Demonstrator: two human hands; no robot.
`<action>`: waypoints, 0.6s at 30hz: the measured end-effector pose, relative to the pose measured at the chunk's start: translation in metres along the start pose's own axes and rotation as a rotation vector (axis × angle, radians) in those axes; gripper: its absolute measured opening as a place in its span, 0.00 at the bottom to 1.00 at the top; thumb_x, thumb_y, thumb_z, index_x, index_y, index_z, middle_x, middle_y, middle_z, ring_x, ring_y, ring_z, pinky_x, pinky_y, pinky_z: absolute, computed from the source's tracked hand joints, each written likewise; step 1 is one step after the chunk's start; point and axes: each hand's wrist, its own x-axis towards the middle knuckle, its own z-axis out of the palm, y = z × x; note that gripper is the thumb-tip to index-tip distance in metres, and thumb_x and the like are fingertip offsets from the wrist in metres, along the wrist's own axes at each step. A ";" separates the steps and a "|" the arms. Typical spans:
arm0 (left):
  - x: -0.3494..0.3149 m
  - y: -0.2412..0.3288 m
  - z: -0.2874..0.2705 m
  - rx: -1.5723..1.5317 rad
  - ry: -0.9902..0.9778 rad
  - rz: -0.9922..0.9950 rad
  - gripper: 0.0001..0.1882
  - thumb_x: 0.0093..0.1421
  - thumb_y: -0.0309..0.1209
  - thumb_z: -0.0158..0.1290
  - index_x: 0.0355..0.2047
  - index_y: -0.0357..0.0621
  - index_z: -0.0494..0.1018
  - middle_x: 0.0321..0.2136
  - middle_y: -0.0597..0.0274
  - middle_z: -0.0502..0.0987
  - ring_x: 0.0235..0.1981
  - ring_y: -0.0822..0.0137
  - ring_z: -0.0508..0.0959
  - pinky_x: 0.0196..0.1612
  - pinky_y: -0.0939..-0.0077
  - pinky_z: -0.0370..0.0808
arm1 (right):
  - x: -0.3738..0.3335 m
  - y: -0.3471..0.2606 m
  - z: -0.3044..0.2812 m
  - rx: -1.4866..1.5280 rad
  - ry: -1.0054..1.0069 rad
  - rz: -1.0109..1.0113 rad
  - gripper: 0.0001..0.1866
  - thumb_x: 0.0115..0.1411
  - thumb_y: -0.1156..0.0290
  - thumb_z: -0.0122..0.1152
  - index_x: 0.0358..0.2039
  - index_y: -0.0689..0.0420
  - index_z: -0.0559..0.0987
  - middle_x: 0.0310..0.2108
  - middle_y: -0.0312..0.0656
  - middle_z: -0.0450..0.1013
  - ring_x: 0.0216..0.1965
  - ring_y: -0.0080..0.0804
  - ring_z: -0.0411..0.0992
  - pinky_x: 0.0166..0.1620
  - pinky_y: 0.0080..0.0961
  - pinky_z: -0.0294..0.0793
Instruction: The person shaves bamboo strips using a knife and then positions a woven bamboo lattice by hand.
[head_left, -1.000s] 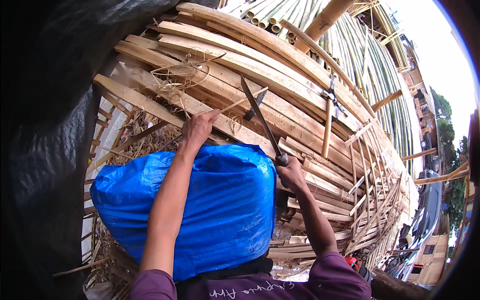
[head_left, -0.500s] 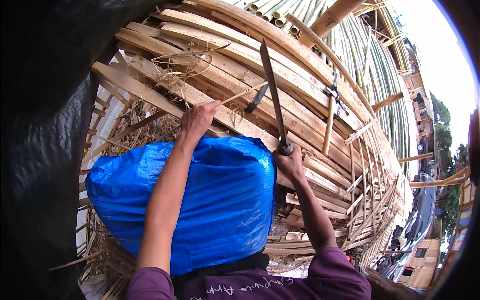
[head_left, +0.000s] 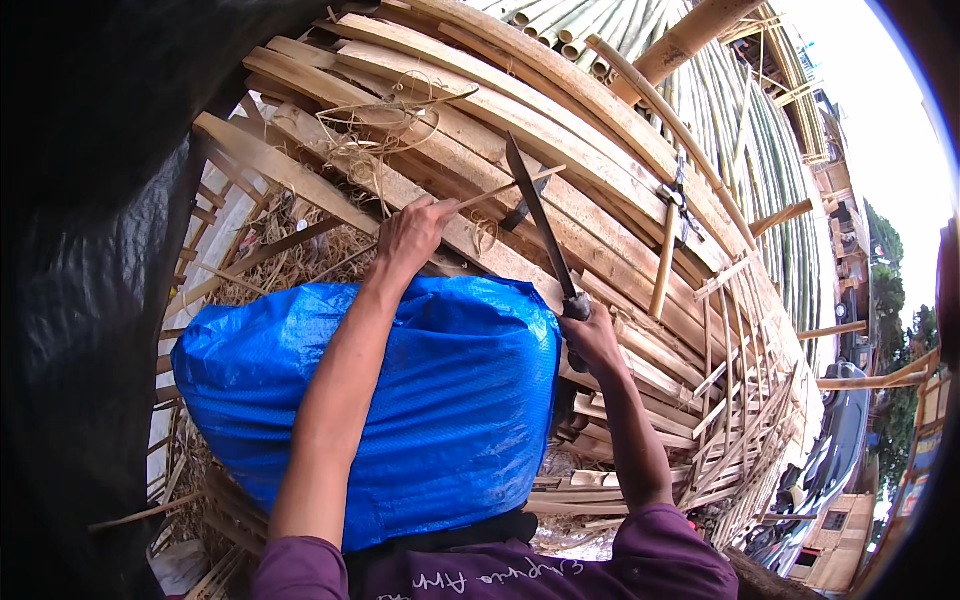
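Observation:
My left hand (head_left: 413,237) is closed round a thin bamboo strip (head_left: 510,186), whose free end points up and to the right. My right hand (head_left: 588,335) grips the dark handle of a machete (head_left: 540,215). Its long blade slants up and left, and it crosses the strip near the strip's far part; I cannot tell whether they touch. A blue tarp (head_left: 450,400) covers my lap beneath both forearms. Behind the hands lie long wooden planks (head_left: 400,140), with curly shavings (head_left: 370,140) on top.
A hammer (head_left: 668,240) rests on the planks at right. Split bamboo sticks (head_left: 730,410) are heaped on the right. Long bamboo poles (head_left: 780,220) lie beyond, crossed by a thick pole (head_left: 690,45). A black sheet (head_left: 90,300) hangs at left. A parked car (head_left: 835,450) stands far right.
The machete has tilted further left, its tip lower and now across the strip. My left hand has shifted slightly right with the strip. The whole view has shifted a little.

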 end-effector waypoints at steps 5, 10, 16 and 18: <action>0.005 -0.005 0.005 -0.061 -0.039 0.033 0.15 0.62 0.39 0.52 0.44 0.45 0.78 0.39 0.49 0.79 0.42 0.47 0.78 0.43 0.59 0.76 | 0.005 0.013 0.002 0.479 -0.193 0.147 0.08 0.53 0.71 0.59 0.21 0.54 0.69 0.13 0.30 0.62 0.13 0.19 0.58 0.17 0.20 0.56; 0.006 -0.018 0.015 -0.064 -0.006 0.055 0.12 0.61 0.35 0.53 0.44 0.51 0.79 0.39 0.51 0.80 0.39 0.48 0.79 0.40 0.57 0.77 | 0.005 0.006 0.004 0.599 -0.317 0.193 0.08 0.52 0.73 0.58 0.22 0.54 0.68 0.13 0.28 0.61 0.13 0.17 0.58 0.17 0.20 0.56; 0.003 -0.014 0.013 -0.030 -0.039 -0.012 0.13 0.61 0.36 0.53 0.46 0.54 0.78 0.40 0.51 0.79 0.40 0.48 0.79 0.41 0.56 0.77 | -0.015 -0.045 -0.013 0.240 0.103 -0.264 0.11 0.47 0.75 0.59 0.16 0.55 0.66 0.14 0.27 0.60 0.16 0.17 0.57 0.20 0.21 0.55; 0.004 -0.009 0.011 -0.040 -0.039 -0.008 0.14 0.62 0.37 0.52 0.46 0.51 0.78 0.40 0.50 0.79 0.41 0.48 0.78 0.42 0.57 0.76 | -0.005 -0.034 -0.008 0.146 0.143 -0.289 0.11 0.47 0.75 0.59 0.16 0.55 0.65 0.14 0.27 0.60 0.15 0.17 0.58 0.20 0.22 0.56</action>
